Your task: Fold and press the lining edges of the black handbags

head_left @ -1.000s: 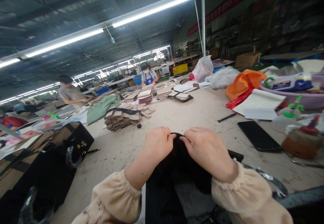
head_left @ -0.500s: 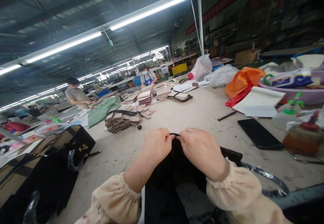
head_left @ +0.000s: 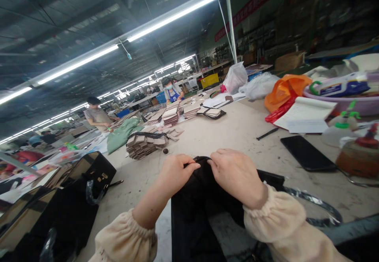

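A black handbag (head_left: 192, 222) stands upright before me at the table's near edge, its upper rim raised between my hands. My left hand (head_left: 174, 175) pinches the rim between thumb and forefinger, left of its top. Just right of that, my right hand (head_left: 233, 175) grips the same rim with curled fingers, knuckles up; its fingertips are partly hidden. At the right, a plastic-wrapped handle (head_left: 316, 201) curves out beside my right sleeve. The lower part of the bag runs out of view.
More black handbags (head_left: 68, 199) stand at the left. Stacked brown pieces (head_left: 145, 145) and green cloth (head_left: 122, 133) lie ahead. On the right are a phone (head_left: 306, 153), a notepad (head_left: 310, 114), a glue bottle (head_left: 358, 159) and a purple basin (head_left: 340, 103). Two people work farther off.
My left hand has shifted slightly left and down along the rim, widening the gap between the hands. My right hand stays nearly in place. The view has turned a little.
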Demonstrator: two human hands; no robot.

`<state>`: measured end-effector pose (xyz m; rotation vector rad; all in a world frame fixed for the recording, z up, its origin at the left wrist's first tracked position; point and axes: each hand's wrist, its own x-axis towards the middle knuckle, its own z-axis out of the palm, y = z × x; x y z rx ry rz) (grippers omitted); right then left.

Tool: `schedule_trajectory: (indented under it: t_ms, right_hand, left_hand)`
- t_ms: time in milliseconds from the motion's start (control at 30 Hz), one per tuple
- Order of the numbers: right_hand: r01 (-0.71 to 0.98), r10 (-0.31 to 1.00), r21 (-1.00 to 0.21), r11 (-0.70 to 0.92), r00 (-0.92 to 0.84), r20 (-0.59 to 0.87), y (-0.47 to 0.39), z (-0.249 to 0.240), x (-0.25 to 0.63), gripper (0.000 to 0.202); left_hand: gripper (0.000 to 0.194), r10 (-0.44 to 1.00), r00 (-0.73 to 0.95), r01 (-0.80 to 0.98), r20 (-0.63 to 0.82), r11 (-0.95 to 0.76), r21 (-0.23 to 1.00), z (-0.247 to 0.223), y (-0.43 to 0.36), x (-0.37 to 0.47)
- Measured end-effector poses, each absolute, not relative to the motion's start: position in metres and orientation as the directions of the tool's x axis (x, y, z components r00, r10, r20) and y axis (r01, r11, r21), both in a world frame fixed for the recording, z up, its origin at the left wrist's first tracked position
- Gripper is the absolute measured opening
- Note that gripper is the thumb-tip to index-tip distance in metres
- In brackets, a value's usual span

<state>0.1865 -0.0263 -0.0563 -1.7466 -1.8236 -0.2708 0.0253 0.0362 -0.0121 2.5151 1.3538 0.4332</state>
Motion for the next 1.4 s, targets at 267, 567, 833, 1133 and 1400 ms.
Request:
schedule_trajectory:
  t_ms: [267,567,833,1133,1400]
  right_hand:
    - [0.966,0.837,-0.233,0.112,0.035,0.546,-0.026,-0.054,0.184,0.02]
    - [0.974,0.836,-0.207,0.095,0.035,0.547,-0.026,-0.056,0.182,0.02]
    - [0.972,0.847,-0.208,0.113,0.015,0.531,-0.028,-0.054,0.181,0.018]
    - [0.965,0.863,-0.226,0.132,0.0,0.505,-0.029,-0.052,0.176,0.021]
    - [0.971,0.855,-0.223,0.084,0.045,0.516,-0.029,-0.053,0.171,0.02]
  left_hand:
    - [0.03,0.79,0.575,0.813,0.214,-0.581,-0.04,-0.018,0.037,0.032]
    - [0.032,0.784,0.58,0.814,0.22,-0.552,-0.18,-0.019,0.036,0.036]
    - [0.029,0.819,0.532,0.845,0.212,-0.5,-0.188,-0.019,0.033,0.04]
    - [0.029,0.838,0.511,0.859,0.192,-0.487,-0.158,-0.017,0.03,0.042]
    - [0.029,0.854,0.486,0.873,0.186,-0.466,-0.142,-0.016,0.03,0.042]
